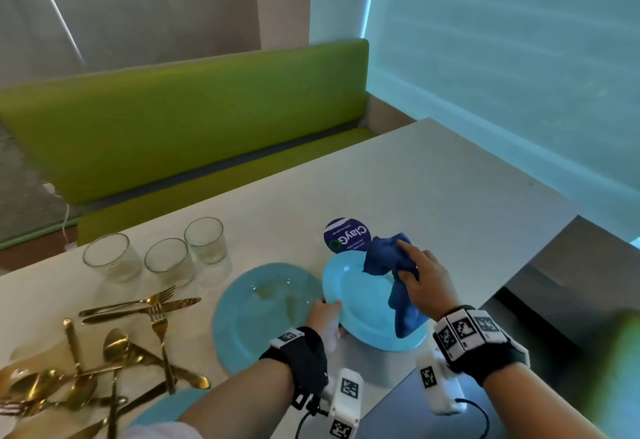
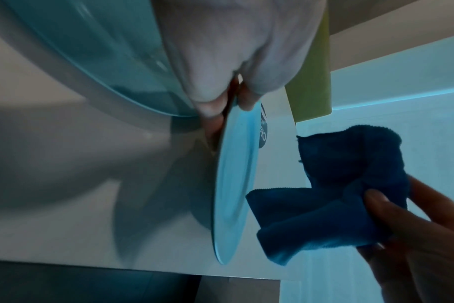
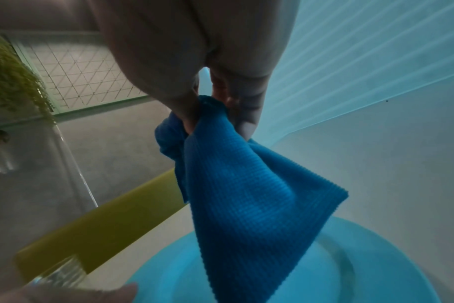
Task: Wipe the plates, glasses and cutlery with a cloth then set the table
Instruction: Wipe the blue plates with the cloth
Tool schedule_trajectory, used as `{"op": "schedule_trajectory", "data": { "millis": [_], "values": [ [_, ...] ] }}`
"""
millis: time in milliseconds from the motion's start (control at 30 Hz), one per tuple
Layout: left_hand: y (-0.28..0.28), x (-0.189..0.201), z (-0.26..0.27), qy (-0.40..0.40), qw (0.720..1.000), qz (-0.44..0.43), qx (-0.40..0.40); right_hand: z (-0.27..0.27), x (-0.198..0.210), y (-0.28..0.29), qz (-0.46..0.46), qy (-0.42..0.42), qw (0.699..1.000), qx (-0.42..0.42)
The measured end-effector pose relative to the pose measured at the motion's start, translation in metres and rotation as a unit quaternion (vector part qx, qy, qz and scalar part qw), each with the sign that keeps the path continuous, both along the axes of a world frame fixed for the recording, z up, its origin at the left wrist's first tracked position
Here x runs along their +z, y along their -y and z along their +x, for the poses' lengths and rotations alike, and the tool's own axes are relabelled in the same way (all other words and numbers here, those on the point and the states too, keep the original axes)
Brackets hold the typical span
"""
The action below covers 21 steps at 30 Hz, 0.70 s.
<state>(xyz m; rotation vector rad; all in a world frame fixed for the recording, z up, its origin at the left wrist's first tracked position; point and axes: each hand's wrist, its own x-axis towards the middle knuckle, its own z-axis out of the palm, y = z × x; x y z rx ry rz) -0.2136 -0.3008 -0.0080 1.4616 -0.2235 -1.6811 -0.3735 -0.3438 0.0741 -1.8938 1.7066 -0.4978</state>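
Observation:
My left hand [image 1: 325, 314] pinches the near-left rim of a light blue plate [image 1: 360, 300] and holds it tilted above the white table [image 1: 433, 178]. In the left wrist view the same plate [image 2: 233, 184] shows edge-on, lifted off the table. My right hand [image 1: 420, 282] grips a bunched dark blue cloth [image 1: 388, 258] over the plate's right side; part of the cloth hangs down across it. The right wrist view shows the cloth [image 3: 246, 194] dangling above the plate [image 3: 350, 266]. A second blue plate [image 1: 259, 310] lies flat on the table to the left.
Three empty glasses [image 1: 169, 258] stand at the left rear. Gold cutlery [image 1: 114, 352] lies in a loose pile at the near left. A round purple sticker [image 1: 346, 236] sits behind the held plate. A green bench [image 1: 190, 119] runs beyond the table. A third plate's rim [image 1: 166, 407] shows near my left forearm.

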Motion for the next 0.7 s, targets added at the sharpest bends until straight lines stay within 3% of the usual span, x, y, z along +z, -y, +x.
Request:
{"op": "schedule_trajectory", "data": {
  "millis": [333, 533, 633, 700],
  "values": [
    [0.006, -0.005, -0.023, 0.058, 0.985, 0.057, -0.154, -0.007, -0.01, 0.004, 0.048, -0.005, 0.999, -0.005],
    [0.003, 0.012, -0.006, 0.174, 0.948, 0.078, -0.253, -0.004, -0.013, 0.006, 0.06, -0.012, 0.998, -0.003],
    [0.013, 0.015, 0.025, 0.288, 0.912, 0.084, -0.281, 0.005, -0.012, 0.007, 0.069, 0.0, 0.998, 0.012],
    [0.016, 0.018, 0.053, 0.429, 0.853, 0.075, -0.289, 0.011, -0.012, 0.007, 0.08, 0.004, 0.997, 0.018]
  ]
}}
